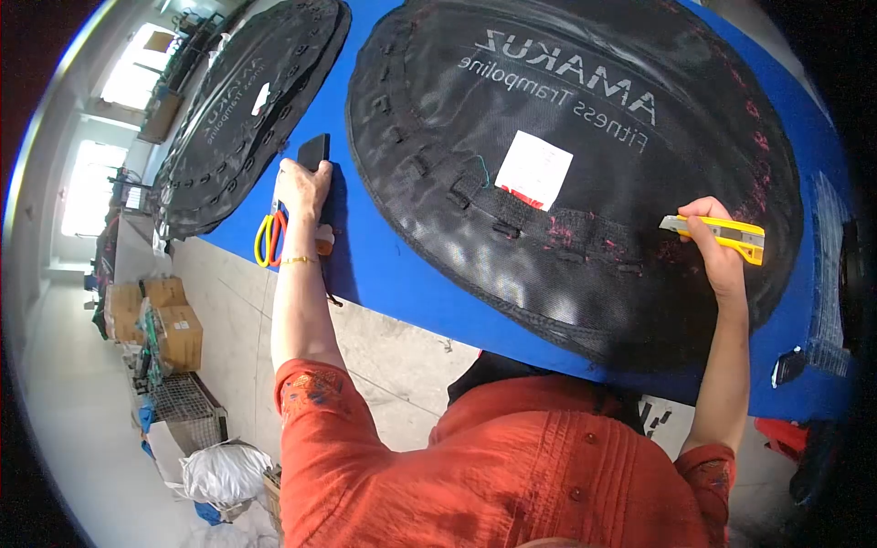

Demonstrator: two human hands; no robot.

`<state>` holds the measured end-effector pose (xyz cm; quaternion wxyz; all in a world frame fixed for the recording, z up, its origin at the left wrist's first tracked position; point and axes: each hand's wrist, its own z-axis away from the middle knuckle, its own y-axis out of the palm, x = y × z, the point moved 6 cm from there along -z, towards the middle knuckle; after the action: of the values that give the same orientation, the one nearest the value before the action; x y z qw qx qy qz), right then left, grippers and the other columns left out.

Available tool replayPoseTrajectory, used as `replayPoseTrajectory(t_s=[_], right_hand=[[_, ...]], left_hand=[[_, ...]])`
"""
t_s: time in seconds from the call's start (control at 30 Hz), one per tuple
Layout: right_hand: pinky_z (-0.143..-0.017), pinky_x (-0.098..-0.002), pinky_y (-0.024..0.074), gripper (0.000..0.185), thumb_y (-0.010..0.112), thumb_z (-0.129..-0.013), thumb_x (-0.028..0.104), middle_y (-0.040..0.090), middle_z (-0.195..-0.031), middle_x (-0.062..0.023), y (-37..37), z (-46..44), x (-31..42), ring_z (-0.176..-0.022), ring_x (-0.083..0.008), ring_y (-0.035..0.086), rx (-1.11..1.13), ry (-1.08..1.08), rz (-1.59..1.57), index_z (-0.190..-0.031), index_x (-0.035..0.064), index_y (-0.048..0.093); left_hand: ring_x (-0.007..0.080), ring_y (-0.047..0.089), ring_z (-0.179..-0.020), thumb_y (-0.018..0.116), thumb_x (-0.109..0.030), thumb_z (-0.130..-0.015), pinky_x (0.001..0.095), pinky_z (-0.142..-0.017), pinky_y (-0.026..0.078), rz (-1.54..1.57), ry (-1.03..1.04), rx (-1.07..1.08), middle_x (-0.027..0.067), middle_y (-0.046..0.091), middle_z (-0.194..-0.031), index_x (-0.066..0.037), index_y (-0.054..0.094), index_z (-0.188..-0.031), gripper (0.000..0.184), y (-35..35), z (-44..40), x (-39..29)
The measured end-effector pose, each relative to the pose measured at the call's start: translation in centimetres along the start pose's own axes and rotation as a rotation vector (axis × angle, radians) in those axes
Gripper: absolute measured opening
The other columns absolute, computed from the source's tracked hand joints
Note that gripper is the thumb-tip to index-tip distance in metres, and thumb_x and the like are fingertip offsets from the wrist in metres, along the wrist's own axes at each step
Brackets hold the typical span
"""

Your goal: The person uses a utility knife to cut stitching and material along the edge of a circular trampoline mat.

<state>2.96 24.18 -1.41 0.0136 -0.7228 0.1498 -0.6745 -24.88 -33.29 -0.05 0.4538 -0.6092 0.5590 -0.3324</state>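
Note:
My right hand (717, 251) grips a yellow box cutter (742, 239) over the right part of a large round black trampoline mat (438, 82). Its metal tip points left. My left hand (304, 189) is closed around the near end of a flat black rectangular block (313, 151) on the blue table, left of the mat. What kind of thing the block is, I cannot make out. Scissors (271, 239) with yellow and red-orange handles lie beside my left wrist, partly hidden by the hand. A white paper label (534, 169) with a red edge lies on the mat.
More round black mats (228, 119) are stacked on the left of the blue table (375, 297). A dark small object (787, 367) and clear tape lie at the right edge. Cardboard boxes (174, 333) and a white sack (228, 473) stand on the floor at left.

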Motion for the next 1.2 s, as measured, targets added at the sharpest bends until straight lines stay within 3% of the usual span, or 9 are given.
replayPoseTrajectory(t_s=[0.47,1.2], right_hand=[[-0.077,-0.0232,0.0460,0.014,0.058,-0.102,0.017,0.062,-0.092,-0.0006,0.0,0.1,0.1,-0.083,-0.0076,0.056,0.000,0.007,0.016,-0.105,0.0042,0.062],[-0.077,-0.0230,0.0462,0.014,0.057,-0.102,0.019,0.063,-0.093,0.0000,0.0,0.2,0.1,-0.083,-0.0074,0.056,-0.013,0.027,0.024,-0.105,0.0055,0.062]], left_hand=[[0.0456,0.070,-0.088,0.080,-0.052,-0.075,0.0460,-0.081,0.057,0.042,-0.016,-0.060,0.0334,0.069,-0.091,0.014,0.056,-0.103,0.075,-0.1,0.4,1.0],[0.0445,0.071,-0.092,0.080,-0.052,-0.073,0.0459,-0.084,0.056,0.049,-0.093,0.010,0.0330,0.069,-0.096,0.013,0.053,-0.107,0.078,-0.3,-0.1,0.9]])
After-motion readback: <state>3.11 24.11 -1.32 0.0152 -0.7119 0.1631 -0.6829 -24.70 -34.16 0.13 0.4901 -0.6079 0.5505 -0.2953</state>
